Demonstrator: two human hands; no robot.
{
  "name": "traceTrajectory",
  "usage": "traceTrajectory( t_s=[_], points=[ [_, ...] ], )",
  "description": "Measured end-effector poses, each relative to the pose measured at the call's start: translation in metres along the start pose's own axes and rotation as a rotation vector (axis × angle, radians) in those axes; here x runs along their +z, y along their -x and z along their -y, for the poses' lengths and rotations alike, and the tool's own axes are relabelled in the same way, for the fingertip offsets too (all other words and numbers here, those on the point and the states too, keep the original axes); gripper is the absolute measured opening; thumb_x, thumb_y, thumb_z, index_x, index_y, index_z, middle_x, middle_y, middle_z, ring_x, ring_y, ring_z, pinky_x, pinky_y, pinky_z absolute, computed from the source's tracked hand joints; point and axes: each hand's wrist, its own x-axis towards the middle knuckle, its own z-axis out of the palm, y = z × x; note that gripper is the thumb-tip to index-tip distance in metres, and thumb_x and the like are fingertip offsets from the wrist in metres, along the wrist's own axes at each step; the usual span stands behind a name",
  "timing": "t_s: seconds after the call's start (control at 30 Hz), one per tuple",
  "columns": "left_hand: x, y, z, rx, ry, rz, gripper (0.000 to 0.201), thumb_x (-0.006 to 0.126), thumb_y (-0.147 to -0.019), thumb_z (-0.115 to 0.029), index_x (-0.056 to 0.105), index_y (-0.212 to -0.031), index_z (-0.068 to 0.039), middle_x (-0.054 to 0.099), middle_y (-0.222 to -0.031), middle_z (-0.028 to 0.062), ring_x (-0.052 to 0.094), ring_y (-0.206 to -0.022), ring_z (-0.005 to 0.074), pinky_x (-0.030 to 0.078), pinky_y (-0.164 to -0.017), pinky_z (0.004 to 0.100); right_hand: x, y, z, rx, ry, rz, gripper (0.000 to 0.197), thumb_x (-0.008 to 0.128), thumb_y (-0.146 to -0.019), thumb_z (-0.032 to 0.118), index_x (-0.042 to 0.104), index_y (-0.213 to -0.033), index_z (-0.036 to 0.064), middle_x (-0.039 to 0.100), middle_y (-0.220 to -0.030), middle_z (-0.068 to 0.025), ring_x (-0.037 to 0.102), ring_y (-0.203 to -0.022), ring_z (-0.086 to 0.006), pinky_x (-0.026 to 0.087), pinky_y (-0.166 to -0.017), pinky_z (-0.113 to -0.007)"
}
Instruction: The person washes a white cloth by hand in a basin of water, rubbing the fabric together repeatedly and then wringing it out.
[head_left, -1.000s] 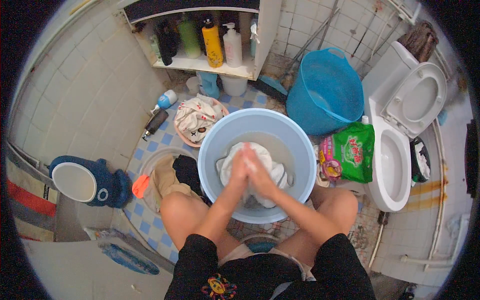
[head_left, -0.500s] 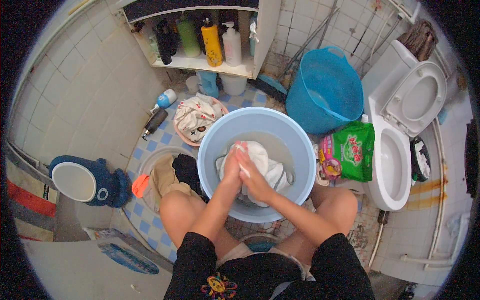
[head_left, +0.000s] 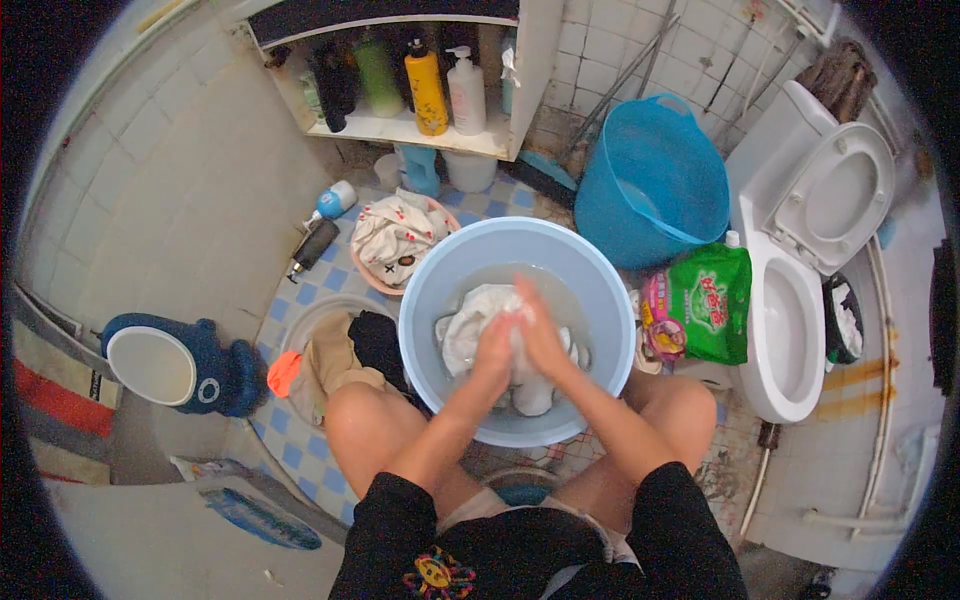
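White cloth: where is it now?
In the head view, the white cloth is near the middle, inside the light-blue basin, left of the green pouch, beneath the left hand and right hand.

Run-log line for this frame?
left hand, right hand: close together at white cloth | grip: unclear | white cloth: bunched in light-blue basin | green pouch: right of basin
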Motion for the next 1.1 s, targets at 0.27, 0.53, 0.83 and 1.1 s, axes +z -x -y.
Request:
traceTrajectory(
  t_s=[0.27,0.53,0.83,1.1],
  points=[
    [-0.031,-0.027,-0.015,-0.022,0.336,-0.086,0.04,0.04,-0.089,-0.029,0.046,-0.116,0.001,0.05,-0.116,0.0108,0.048,-0.102,0.0179,0.036,-0.089,0.0293,0.039,0.016,0.012,-0.236,0.237,0.158,0.046,0.036,-0.088,0.014,0.028,-0.131,-0.0027,0.023,-0.139,-0.0184,0.018,-0.13,-0.0285,0.011,-0.107,-0.035],
    [-0.01,0.002,0.006,-0.005,0.019,0.134,0.039,0.037,-0.091,-0.026,0.044,-0.118,0.001,0.05,-0.116,0.0105,0.047,-0.106,0.0192,0.035,-0.092,0.0328,-0.019,-0.011,-0.02,0.188,0.19,-0.032,0.045,0.034,-0.09,0.019,0.03,-0.13,-0.001,0.026,-0.137,-0.0179,0.02,-0.129,-0.0281,0.012,-0.106,-0.036],
    [-0.017,0.002,0.019,0.251,-0.419,0.007,0.032,0.039,-0.089,-0.024,0.053,-0.102,0.002,0.057,-0.094,0.0118,0.052,-0.09,0.0213,0.039,-0.082,0.031,-0.009,0.001,-0.008,0.052,0.245,0.016,0.042,0.033,-0.09,0.024,0.037,-0.125,0.0007,0.038,-0.128,-0.0196,0.031,-0.123,-0.0286,0.021,-0.102,-0.036],
    [-0.026,0.0,-0.034,0.53,-0.904,0.007,0.035,0.061,-0.076,-0.028,0.057,-0.095,0.001,0.06,-0.084,0.0195,0.059,-0.081,0.0306,0.044,-0.075,0.0365,-0.063,-0.017,0.019,0.21,0.221,-0.072,0.041,0.038,-0.089,0.036,0.053,-0.101,0.0002,0.059,-0.09,-0.0178,0.056,-0.087,-0.0288,0.041,-0.078,-0.036]
  ],
)
